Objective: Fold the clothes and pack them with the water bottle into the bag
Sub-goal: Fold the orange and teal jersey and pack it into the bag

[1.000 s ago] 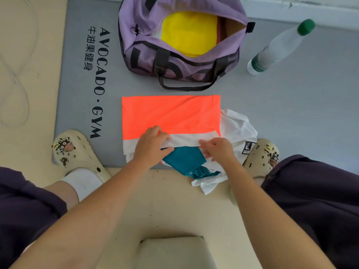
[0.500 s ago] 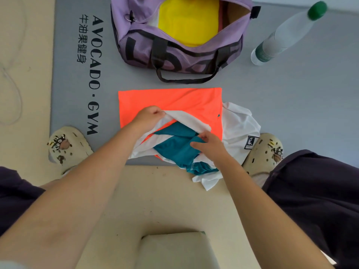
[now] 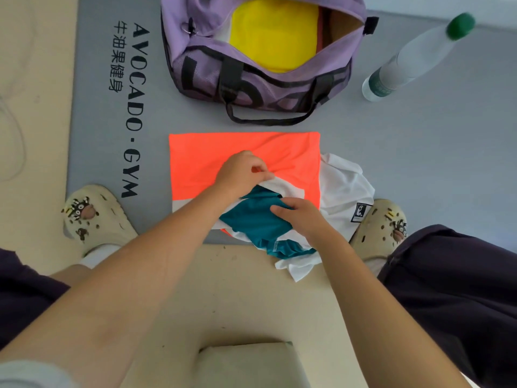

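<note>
An orange, white and teal garment [image 3: 195, 161] lies on the grey mat [image 3: 419, 163] in front of me. My left hand [image 3: 240, 170] pinches its white hem and holds it folded up over the orange part, baring the teal cloth [image 3: 251, 219]. My right hand [image 3: 300, 217] presses flat on that teal cloth. A white garment [image 3: 344, 186] lies crumpled under the right side. Behind them stands the open purple bag [image 3: 195, 37] with a yellow folded garment [image 3: 274, 32] inside. The water bottle [image 3: 414, 60], green-capped, stands right of the bag.
My two feet in cream clogs [image 3: 92, 217] rest at the mat's near edge, left and right of the clothes. A pale stool edge [image 3: 246, 365] is below me. A thin cable [image 3: 14, 135] lies on the beige floor at left.
My left hand has lifted the garment's near hem and carried it farther over the orange part. My right hand slid onto the bared teal cloth.
</note>
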### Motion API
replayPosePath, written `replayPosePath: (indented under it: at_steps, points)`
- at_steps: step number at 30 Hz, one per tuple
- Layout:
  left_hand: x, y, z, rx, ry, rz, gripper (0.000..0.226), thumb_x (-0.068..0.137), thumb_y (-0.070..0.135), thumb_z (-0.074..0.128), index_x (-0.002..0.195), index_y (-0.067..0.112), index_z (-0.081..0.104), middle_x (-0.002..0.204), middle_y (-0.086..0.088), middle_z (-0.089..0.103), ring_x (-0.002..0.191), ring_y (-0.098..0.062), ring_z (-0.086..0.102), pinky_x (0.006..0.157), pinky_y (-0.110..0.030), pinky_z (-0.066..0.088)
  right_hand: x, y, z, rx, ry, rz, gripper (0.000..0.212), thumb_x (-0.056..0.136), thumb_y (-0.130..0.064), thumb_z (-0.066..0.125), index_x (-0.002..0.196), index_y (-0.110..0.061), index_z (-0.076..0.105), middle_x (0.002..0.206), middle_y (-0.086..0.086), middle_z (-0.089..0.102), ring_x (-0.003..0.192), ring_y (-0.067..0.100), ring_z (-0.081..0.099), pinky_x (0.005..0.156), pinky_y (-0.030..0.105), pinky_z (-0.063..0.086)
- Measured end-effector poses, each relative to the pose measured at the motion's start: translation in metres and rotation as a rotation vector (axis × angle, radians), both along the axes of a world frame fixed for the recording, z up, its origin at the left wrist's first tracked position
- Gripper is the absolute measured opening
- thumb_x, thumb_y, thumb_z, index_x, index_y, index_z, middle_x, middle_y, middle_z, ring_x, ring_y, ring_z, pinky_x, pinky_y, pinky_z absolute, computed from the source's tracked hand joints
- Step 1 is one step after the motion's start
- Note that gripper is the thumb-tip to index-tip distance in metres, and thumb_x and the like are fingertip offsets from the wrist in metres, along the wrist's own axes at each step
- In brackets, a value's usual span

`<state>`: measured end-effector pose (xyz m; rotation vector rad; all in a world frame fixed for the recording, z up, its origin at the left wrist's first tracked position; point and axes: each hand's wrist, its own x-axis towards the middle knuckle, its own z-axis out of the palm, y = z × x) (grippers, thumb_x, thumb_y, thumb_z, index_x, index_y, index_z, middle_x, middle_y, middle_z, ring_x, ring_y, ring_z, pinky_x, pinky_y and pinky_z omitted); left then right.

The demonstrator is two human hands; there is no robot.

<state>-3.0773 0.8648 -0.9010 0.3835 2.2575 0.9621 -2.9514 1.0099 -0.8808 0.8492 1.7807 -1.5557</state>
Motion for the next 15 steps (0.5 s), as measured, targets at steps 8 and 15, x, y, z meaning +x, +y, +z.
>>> replayPosePath:
  at_steps: [8,15]
  points:
    - [-0.025,-0.012,0.019,0.104,-0.125,0.717,0.038,0.078,0.036,0.059,0.107,0.012,0.063,0.094,0.006,0.058,0.089,-0.012,0.053,0.068,-0.010,0.041,0.001,0.003,-0.004,0.044,-0.079,0.047,0.041,0.088,-0.034,0.069,0.097,0.006,0.063,0.084,0.018,0.058,0.080,0.022,0.052,0.074,0.034,0.040]
    - [0.021,-0.033,0.016,-0.069,-0.311,0.108,0.010,0.084,0.025,0.068,0.075,0.020,0.071,0.077,0.001,0.070,0.068,-0.007,0.061,0.071,-0.030,0.049,-0.002,-0.007,-0.010,0.067,-0.090,0.056,0.031,0.085,-0.025,0.073,0.064,-0.020,0.051,0.062,-0.005,0.043,0.058,0.012,0.039,0.053,0.023,0.031]
